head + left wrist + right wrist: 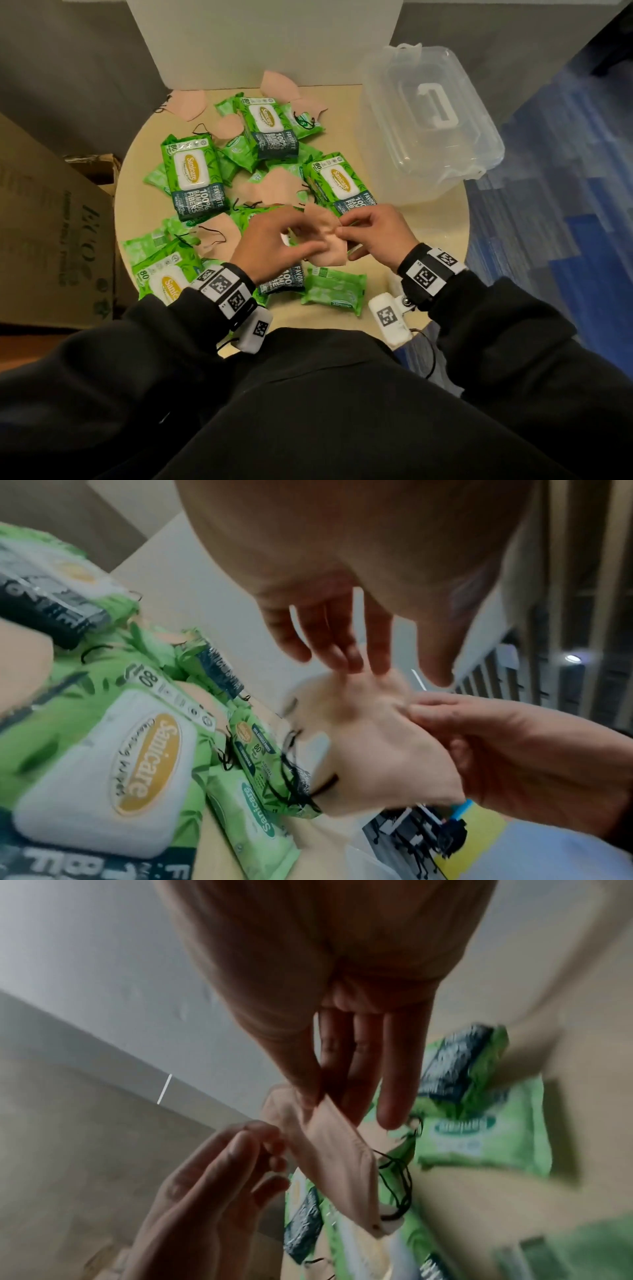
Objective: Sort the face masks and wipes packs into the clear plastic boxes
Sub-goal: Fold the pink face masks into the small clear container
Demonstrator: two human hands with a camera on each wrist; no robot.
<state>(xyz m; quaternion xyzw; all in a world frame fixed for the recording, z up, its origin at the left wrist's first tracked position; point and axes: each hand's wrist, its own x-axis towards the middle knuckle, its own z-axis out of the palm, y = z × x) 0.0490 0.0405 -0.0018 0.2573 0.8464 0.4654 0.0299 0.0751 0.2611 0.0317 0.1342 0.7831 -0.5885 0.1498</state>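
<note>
Head view, left to right. A cardboard carton (51,219) stands at the table's 9 o'clock edge. The round table (404,236) carries a loose heap of green wipes packs (191,174) and peach masks (186,102), spread from its 12 o'clock rim down to 6 o'clock; none has yet been boxed. Near the centre, toward 5 o'clock, both hands meet over the heap.

The left hand (270,240) has its fingers loosely extended toward the held mask (325,246), the tips at or just short of its near edge; the wrist views are blurred, and no closed pinch on that side is visible, so the hand reads as open. The right hand (373,229) pinches the mask's upper corner between thumb and fingers, and the mask hangs from that pinch with its black ear loops (397,1183) dangling below.

At 2 o'clock a clear box (428,126) overhangs the table edge; its lid, with a white handle, appears to be on. Only this one box is in view.

Step in hand, as judged: the first mask is lifted and being straightened between the hands. The next move calls for a free hand to unlatch and lift the lid, then a carry toward 2 o'clock, keeping the loops from snagging neighbouring packs.
</note>
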